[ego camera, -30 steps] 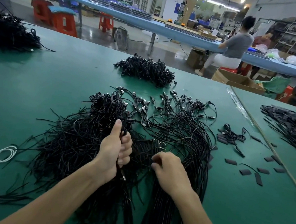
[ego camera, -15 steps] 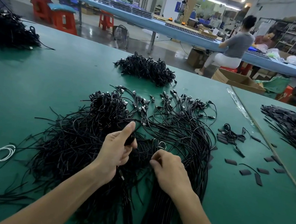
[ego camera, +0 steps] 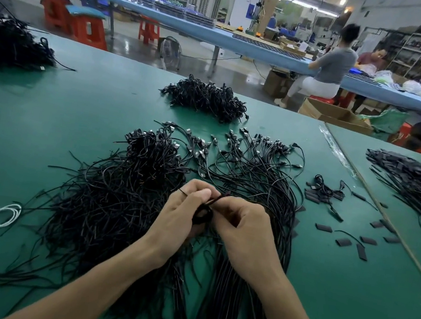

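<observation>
**Both hands on one black cable, close to the worktop's near edge**

Close to the near edge of the green worktop (ego camera: 49,111) we see two bare forearms reaching in over a wide spread of loose cables (ego camera: 106,212). The left hand (ego camera: 182,215) has its fingers curled round a small coil of black cable (ego camera: 202,215), with the thumb laid across the top. The right hand (ego camera: 247,229) pinches the free end of that same cable with tightly bent fingers. The two hands nearly touch. The held cable sits over the spread, roughly midway along the near edge.

Toward the left edge a white cable ring (ego camera: 2,215) lies flat, just beside the outermost black strands. Off to the right, short black sleeve pieces (ego camera: 348,241) lie scattered singly near the seam with a second green table (ego camera: 356,145).

Farther in, we find a tangled mound (ego camera: 152,149) to the left and a fan of plug-ended leads (ego camera: 252,159) beside it. A small knot of leads and sleeves (ego camera: 323,190) lies to their right.

Near the far edge sits a dense dark heap (ego camera: 206,100), well apart from the fan. A second heap (ego camera: 10,42) fills the far left corner. The second table carries a long black pile (ego camera: 415,183).

Beyond the worktop we see orange stools (ego camera: 87,28), a cardboard box (ego camera: 335,115) and a person seated (ego camera: 326,67) at a long blue bench (ego camera: 220,37).
</observation>
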A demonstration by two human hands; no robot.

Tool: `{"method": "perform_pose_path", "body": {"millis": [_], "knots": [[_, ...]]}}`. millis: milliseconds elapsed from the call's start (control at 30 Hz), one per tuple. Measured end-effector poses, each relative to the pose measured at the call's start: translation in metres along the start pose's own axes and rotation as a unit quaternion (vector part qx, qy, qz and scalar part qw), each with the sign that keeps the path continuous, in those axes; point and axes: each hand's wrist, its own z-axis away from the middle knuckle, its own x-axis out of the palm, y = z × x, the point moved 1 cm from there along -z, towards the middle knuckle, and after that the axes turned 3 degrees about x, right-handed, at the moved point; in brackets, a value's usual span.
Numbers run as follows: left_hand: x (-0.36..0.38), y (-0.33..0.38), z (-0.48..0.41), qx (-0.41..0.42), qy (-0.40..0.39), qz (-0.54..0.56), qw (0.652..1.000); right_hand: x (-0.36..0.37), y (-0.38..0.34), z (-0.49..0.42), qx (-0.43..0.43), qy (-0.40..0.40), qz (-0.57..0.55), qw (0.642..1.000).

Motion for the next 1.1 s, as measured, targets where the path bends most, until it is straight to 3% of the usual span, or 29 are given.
{"method": "perform_pose_path", "body": {"millis": [167,367,500,633,733,833,900,967,1100], "knots": [[-0.002,-0.001,0.002,0.003,0.045,0.016,0.999,-0.003,-0.012,0.006,-0.039,-0.023,0.086,0.995],[-0.003,-0.005,0.004,0.007,0.078,0.031,0.996,0.002,-0.01,0.01,-0.003,0.056,0.069,0.996],[-0.002,-0.006,0.001,0.003,0.091,0.044,0.995,0.011,-0.009,0.015,-0.065,0.032,0.181,0.981],[-0.002,-0.006,0.001,-0.037,0.078,0.034,0.996,0.016,-0.013,0.022,-0.202,0.022,0.396,0.895],[-0.003,-0.007,0.002,-0.121,0.034,0.05,0.991,0.014,-0.014,0.022,-0.283,-0.009,0.458,0.842],[-0.007,-0.01,0.005,-0.256,-0.047,0.035,0.965,0.005,-0.017,0.017,-0.342,-0.046,0.473,0.811],[-0.008,-0.009,0.007,-0.332,-0.112,0.041,0.936,0.001,-0.02,0.014,-0.333,-0.09,0.463,0.816],[-0.008,-0.007,0.009,-0.383,-0.156,0.047,0.909,0.0,-0.022,0.013,-0.291,-0.127,0.427,0.847],[-0.006,-0.013,0.004,-0.404,-0.184,0.124,0.887,0.0,-0.017,0.012,-0.18,-0.13,0.331,0.917]]}}
